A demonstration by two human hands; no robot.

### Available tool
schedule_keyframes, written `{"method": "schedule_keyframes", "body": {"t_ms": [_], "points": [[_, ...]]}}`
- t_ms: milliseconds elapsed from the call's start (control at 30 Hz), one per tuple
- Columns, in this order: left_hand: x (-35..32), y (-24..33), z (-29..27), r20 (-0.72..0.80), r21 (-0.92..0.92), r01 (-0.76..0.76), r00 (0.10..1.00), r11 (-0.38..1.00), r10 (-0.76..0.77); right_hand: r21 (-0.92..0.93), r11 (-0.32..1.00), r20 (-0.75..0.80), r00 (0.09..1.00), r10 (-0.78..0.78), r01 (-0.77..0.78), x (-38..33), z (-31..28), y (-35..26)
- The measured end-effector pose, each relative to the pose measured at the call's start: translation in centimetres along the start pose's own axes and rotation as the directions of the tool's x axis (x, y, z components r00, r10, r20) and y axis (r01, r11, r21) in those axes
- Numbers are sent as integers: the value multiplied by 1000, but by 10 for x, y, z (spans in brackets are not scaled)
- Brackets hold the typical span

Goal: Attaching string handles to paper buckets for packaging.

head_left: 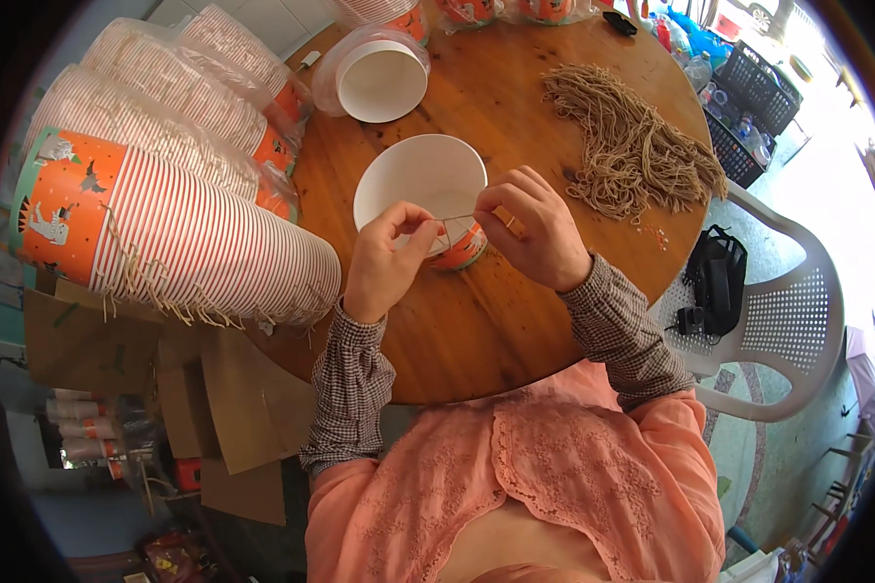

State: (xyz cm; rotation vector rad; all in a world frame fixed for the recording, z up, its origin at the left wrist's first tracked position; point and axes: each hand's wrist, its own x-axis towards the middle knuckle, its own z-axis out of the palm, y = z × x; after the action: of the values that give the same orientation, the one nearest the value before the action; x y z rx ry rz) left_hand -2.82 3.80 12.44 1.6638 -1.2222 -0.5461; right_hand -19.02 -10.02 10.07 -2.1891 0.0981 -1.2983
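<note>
Over the near side of a paper bucket (403, 180), white inside with an orange printed outside, both my hands work on a thin tan cord (460, 218). My left hand (384, 264) pinches the cord between thumb and fingertips. Opposite it, my right hand (540, 233) grips the cord too, with a ring on one finger. The cord stretches between the two hands in front of the bucket's printed side. My fingers cover part of the bucket's rim, so I cannot tell how the cord is fastened to it.
Long stacks of nested buckets (214, 223) lie at the left, the nearest with cords hanging off it. A heap of tan cords (637, 146) spreads at the right. Behind stands a bagged white bucket (384, 83). A plastic chair (783, 301) holds a black bag (719, 277); cardboard boxes (253, 398) sit lower left.
</note>
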Motion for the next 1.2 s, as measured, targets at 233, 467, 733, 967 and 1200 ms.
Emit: {"method": "schedule_keyframes", "body": {"t_ms": [233, 467, 733, 967, 1200], "points": [[-4, -1, -6, 35, -295, 72, 997, 953, -64, -53, 997, -4, 998, -57, 57, 9, -8, -12], [-3, -2, -7, 85, -231, 14, 996, 973, 6, -62, 997, 29, 999, 38, -37, 12, -12, -2], [-3, 7, 19, 38, 299, -217, 976, 929, 216, -52, 998, 63, 998, 23, -19, 15, -8, -4], [-1, 1, 14, 15, 175, -179, 984, 968, 179, -54, 998, 41, 999, 21, -19, 13, -13, -2], [13, -4, 9, 141, 64, 18, 990, 998, -27, -58, 997, 41, 998, 49, -47, 10, -14, -1]]}}
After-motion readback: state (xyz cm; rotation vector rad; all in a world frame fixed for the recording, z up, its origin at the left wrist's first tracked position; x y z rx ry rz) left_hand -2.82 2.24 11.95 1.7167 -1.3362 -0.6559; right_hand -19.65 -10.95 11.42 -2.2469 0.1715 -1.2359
